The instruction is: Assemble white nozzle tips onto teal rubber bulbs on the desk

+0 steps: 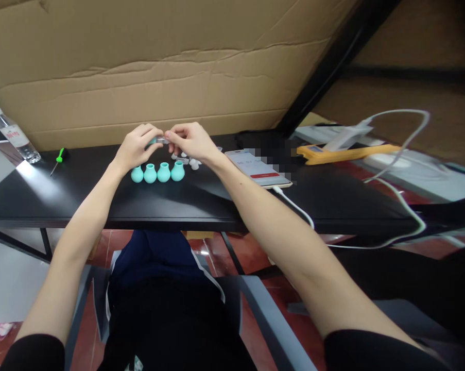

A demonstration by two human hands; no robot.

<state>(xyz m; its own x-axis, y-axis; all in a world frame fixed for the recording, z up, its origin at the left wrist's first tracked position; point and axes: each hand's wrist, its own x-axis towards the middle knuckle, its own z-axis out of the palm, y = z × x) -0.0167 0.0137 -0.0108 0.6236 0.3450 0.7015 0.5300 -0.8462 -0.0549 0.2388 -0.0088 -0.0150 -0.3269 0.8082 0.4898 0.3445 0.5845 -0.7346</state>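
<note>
My left hand (137, 147) is closed around a turquoise rubber bulb (152, 140), mostly covered by the fingers. Pinched in my right hand (191, 140) is a small clear plastic piece (162, 140), whose end meets the bulb between both hands. I cannot tell how far one sits inside the other. Below my hands several more turquoise bulbs (163, 173) stand in a row, open necks up. Small white and clear plastic parts (193, 164) lie loosely under and beside my right hand.
A phone (257, 167) with a white cable (294, 203) lies right on the black table (101, 198). A green-handled screwdriver (59, 155) and a water bottle (16, 135) are at the left. Cardboard (158, 77) rises behind. Farther right is a yellow tool (332, 153).
</note>
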